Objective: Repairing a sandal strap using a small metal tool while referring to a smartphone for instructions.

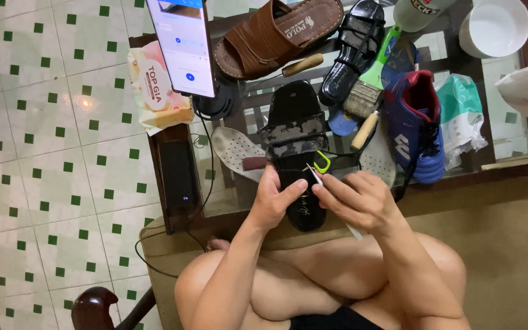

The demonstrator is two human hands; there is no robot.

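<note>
On the glass tabletop (227, 189), a black sandal (294, 153) lies at centre, its heel held in the left hand's (276, 198) closed grip. At four o'clock, the right hand (362, 198) pinches a thin tool (316, 177) touching its insole.

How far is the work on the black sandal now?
Done: I cannot tell. In hand: the left hand steadies the black sandal while the right hand holds a thin tool at its footbed. Left: the brown sandal, blue shoe and brush lie untouched.
</note>
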